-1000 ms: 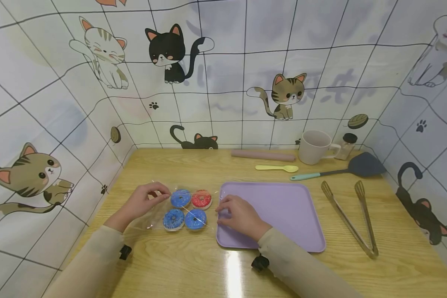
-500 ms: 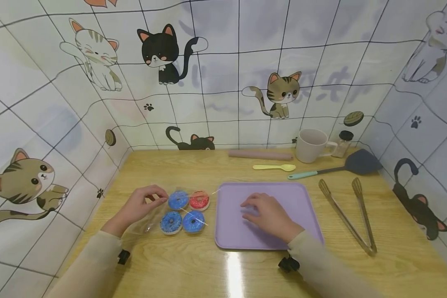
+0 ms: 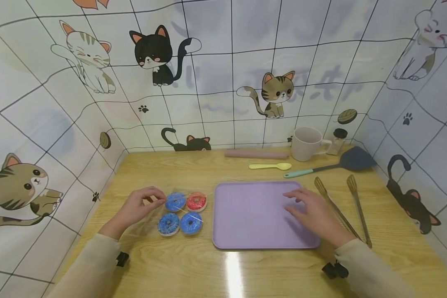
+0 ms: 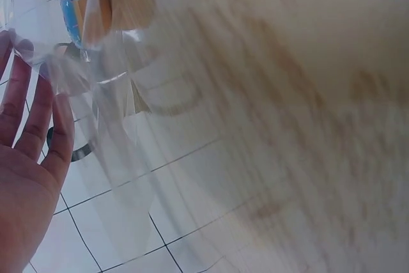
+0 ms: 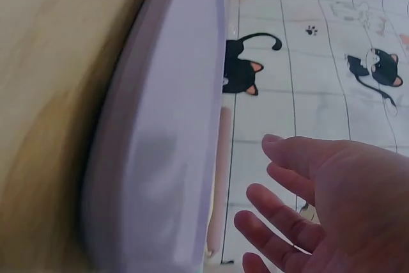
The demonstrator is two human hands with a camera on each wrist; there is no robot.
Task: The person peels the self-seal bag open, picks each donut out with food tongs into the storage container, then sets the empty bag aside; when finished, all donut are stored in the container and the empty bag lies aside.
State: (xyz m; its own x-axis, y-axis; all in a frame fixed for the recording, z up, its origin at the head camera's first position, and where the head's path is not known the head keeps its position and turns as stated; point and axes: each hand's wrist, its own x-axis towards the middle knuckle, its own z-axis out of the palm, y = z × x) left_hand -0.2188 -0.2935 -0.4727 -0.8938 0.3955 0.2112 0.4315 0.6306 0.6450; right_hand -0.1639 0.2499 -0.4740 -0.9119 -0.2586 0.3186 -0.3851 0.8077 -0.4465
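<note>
**Left hand on the doughnut bag, right hand spread over the tray**

Left hand (image 3: 135, 207) is at the clear plastic bag (image 3: 152, 217) on the tabletop (image 3: 193, 269), thumb and fingertips pinching the film at its upper edge, so that grip is closed on the bag. Inside the wrap sit four doughnuts in a square: two blue ones (image 3: 175, 201) (image 3: 168, 223) on the left, a red one (image 3: 196, 201) at the upper right, another blue (image 3: 191, 222) below it. The left wrist view is blurred, but shows crinkled film (image 4: 96, 87) against the fingers (image 4: 38, 113).

Over to the right hand (image 3: 314, 215): fingers straight and spread, grip open, holding nothing, above the right part of the purple tray (image 3: 253, 215). The right wrist view shows the palm (image 5: 332, 202) apart from the tray's rim (image 5: 185, 126).

Just beside that hand lie metal tongs (image 3: 342, 211). Along the back: a rolling pin (image 3: 255, 154), yellow spoon (image 3: 270, 166), mug (image 3: 307, 143), small shaker (image 3: 337, 140) and a dark spatula (image 3: 335, 165).
</note>
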